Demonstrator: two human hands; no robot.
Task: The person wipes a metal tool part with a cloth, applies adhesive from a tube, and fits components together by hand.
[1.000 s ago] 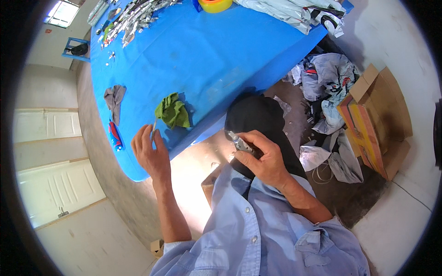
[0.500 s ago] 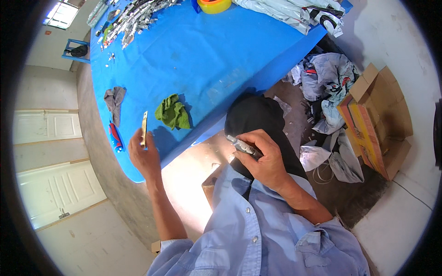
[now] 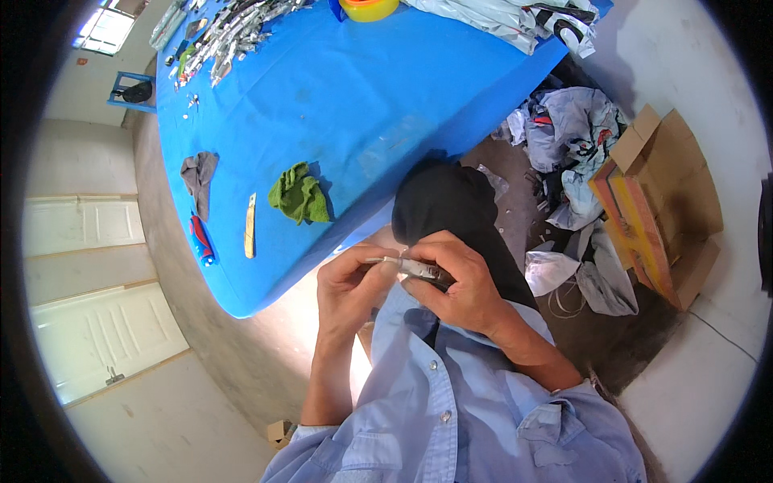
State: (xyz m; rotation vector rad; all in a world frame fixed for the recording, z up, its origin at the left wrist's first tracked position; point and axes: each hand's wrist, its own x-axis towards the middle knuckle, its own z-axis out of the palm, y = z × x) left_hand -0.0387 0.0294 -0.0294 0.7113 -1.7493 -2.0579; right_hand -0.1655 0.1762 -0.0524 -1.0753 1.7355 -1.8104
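In front of my body, my right hand [image 3: 463, 283] is closed around a small silver-grey metal piece [image 3: 420, 271] with a narrow left end. The fingers of my left hand [image 3: 354, 288] pinch that narrow end, so both hands meet on it. What kind of piece it is, I cannot make out. On the blue-covered table [image 3: 322, 97], beyond my left hand, lies a slim yellow strip-like tool [image 3: 250, 227]. A crumpled green cloth [image 3: 299, 196] is to its right.
Further left lie a grey cloth [image 3: 199, 181] and a red-and-blue tube-shaped object [image 3: 201, 240]. Several silver metal pieces [image 3: 233, 44] are heaped at the far left. A tape roll [image 3: 372, 8] and plastic bags [image 3: 483, 20] are at the back. An open cardboard box [image 3: 668, 209] stands at right.
My left hand has let go of the slim yellow tool, which now lies on the table. It has moved right and down to the silver metal piece in my right hand.
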